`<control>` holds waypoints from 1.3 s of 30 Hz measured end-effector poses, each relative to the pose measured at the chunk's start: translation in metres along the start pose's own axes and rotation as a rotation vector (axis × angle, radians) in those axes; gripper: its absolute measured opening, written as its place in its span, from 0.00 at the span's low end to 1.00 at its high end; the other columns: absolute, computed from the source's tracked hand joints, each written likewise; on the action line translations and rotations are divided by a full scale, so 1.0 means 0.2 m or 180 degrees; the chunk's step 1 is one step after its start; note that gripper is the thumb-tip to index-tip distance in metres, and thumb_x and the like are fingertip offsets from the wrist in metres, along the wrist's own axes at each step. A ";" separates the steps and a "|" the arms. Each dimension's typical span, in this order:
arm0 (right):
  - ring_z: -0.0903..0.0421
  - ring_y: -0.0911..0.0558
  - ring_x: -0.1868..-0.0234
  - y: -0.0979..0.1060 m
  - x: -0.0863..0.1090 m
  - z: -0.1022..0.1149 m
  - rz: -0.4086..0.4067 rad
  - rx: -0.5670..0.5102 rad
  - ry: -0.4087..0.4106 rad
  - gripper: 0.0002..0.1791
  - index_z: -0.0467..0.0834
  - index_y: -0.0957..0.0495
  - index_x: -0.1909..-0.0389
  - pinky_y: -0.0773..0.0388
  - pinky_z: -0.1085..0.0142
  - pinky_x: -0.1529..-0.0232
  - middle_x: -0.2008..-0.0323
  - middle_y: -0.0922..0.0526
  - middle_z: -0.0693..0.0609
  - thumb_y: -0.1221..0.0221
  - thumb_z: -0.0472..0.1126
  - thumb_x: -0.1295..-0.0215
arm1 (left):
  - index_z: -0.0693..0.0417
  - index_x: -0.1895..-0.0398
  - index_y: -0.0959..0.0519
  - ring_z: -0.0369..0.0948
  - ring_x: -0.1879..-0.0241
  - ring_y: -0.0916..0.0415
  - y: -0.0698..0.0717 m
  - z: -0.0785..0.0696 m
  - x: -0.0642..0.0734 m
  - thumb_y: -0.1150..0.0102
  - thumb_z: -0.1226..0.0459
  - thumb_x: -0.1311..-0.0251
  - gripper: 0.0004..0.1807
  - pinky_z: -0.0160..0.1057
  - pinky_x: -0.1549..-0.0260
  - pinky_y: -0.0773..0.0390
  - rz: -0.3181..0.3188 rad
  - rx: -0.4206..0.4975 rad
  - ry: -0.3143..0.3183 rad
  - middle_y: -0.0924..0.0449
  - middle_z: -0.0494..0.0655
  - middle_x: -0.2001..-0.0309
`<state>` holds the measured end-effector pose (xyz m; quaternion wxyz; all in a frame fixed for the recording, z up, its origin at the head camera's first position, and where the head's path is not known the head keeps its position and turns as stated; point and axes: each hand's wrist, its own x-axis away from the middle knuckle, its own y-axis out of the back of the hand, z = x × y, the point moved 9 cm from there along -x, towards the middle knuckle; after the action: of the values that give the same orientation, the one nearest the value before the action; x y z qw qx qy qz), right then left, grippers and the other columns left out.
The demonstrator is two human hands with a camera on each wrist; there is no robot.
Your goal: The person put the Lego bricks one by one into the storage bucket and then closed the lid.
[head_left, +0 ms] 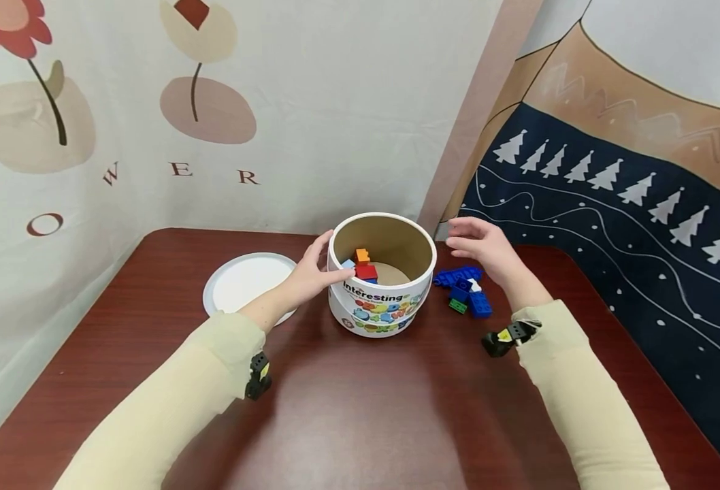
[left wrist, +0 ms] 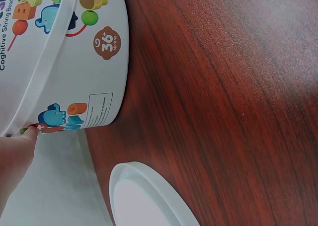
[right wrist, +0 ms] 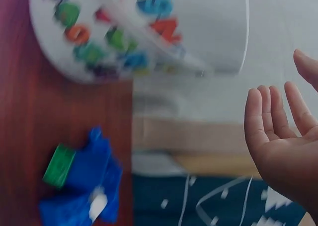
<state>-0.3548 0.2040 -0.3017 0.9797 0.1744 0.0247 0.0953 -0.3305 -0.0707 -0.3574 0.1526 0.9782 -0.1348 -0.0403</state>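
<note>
A round white bucket point(head_left: 375, 320) with a printed label stands upright on the table. My left hand point(head_left: 311, 272) holds it at the left side of the rim, thumb at the rim and fingers against the outer wall. Inside lie an orange block point(head_left: 363, 256), a red block point(head_left: 366, 272) and some blue pieces. My right hand point(head_left: 482, 246) is raised to the right of the bucket, fingers extended and nothing in them. Beneath it, a small pile of blue blocks point(head_left: 480, 305) lies on the table, with a green block point(right wrist: 58, 165) and a white piece among them.
A round white lid point(head_left: 243, 279) lies left of the bucket, partly behind my left forearm. The brown table point(head_left: 360, 408) meets a white printed cloth point(head_left: 335, 136) behind. A dark cloth with white trees point(head_left: 580, 224) hangs along the right side.
</note>
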 end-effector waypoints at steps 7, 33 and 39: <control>0.70 0.22 0.60 0.16 0.07 -0.22 -0.0123 -0.0019 -0.0240 0.23 0.42 0.33 0.41 0.21 0.78 0.58 0.58 0.27 0.62 0.44 0.42 0.35 | 0.50 0.26 0.58 0.51 0.28 0.53 0.02 0.01 0.00 0.37 0.61 0.45 0.49 0.51 0.32 0.43 -0.0022 0.0009 -0.0001 0.55 0.53 0.27; 0.39 0.35 0.36 0.15 0.21 -0.79 -0.0307 0.0538 -0.1532 0.36 0.30 0.46 0.33 0.33 0.50 0.36 0.34 0.41 0.30 0.42 0.38 0.37 | 0.57 0.27 0.59 0.53 0.27 0.56 0.01 -0.14 0.09 0.41 0.65 0.42 0.47 0.51 0.31 0.46 0.0084 0.0105 0.0107 0.57 0.58 0.27; 0.41 0.32 0.39 0.16 0.23 -0.80 -0.0345 0.0612 -0.1590 0.35 0.30 0.44 0.33 0.29 0.53 0.39 0.35 0.38 0.30 0.43 0.36 0.38 | 0.55 0.27 0.59 0.53 0.28 0.56 0.00 -0.10 0.06 0.39 0.65 0.43 0.47 0.52 0.31 0.46 0.0111 0.0128 0.0116 0.57 0.58 0.28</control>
<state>-0.3292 0.2959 -0.4418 0.9380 0.2832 -0.1996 -0.0060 -0.3156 -0.0680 -0.3391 0.1360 0.9791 -0.1499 -0.0172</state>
